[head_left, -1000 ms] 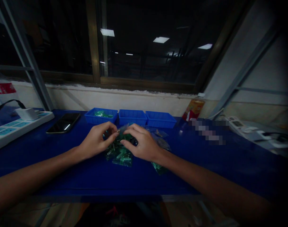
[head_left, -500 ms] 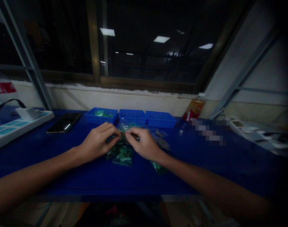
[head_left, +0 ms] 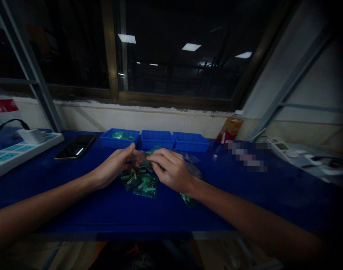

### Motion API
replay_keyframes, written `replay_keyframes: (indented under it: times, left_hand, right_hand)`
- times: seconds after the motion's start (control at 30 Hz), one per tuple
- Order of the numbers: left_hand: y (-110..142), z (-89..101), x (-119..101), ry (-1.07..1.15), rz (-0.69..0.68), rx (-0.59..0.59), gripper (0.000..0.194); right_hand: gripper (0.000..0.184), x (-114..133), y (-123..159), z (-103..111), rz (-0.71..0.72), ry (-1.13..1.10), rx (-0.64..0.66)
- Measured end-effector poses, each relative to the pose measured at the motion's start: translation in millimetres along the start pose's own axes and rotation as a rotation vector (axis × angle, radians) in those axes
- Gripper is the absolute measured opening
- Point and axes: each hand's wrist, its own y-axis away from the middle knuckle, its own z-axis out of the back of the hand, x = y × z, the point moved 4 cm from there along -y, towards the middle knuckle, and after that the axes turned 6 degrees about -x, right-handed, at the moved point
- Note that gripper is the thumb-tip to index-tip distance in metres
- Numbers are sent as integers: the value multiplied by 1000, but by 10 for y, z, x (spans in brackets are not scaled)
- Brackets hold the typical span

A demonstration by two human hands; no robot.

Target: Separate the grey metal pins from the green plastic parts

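My left hand (head_left: 116, 164) is open over the middle of the blue table, thumb raised and fingers apart, slightly blurred. Close beside it, my right hand (head_left: 172, 168) is closed in a pinch on what looks like a clear plastic bag (head_left: 145, 162), mostly hidden by the fingers. Below the hands lie small plastic bags (head_left: 146, 186) of pale green plastic pieces and thin metal-looking pieces, perhaps screws. Another green bag (head_left: 189, 200) shows partly under my right wrist. More clear bags (head_left: 194, 170) lie behind that hand.
Three blue trays stand along the back: the left tray (head_left: 106, 142) holds green bags, beside the middle tray (head_left: 157, 144) and right tray (head_left: 190, 146). A phone (head_left: 75, 146) and power strip (head_left: 27, 152) lie left. A drink bottle (head_left: 230, 129) stands back right.
My left hand has let go of its pinch and spread its fingers, thumb lifting. My right hand has turned slightly and stays pinched near the same place.
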Motion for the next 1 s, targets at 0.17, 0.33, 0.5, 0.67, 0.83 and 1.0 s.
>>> replay_keyframes:
  times: [0.17,0.33,0.5,0.67,0.83,1.0]
  left_hand:
    - [-14,6,13,-15,-4,-58,19]
    - [-48,59,14,-77,-96,-100,15]
    - [-31,43,-38,-192,-165,-82,17]
    - [0,11,-49,-293,-210,-16,17]
    - [-26,38,-14,-298,-222,-68,18]
    - [-43,54,100,21,97,-95,29]
  right_hand:
    - [25,17,2,-15,5,-32,19]
    - [14,-12,-32,-55,-239,-231,45]
    - [11,-50,-32,-94,-423,-290,61]
    - [16,-54,-19,-123,-434,-294,60]
    - [10,-42,-47,-50,-233,-66,64]
    - [19,-32,-52,68,44,306,45]
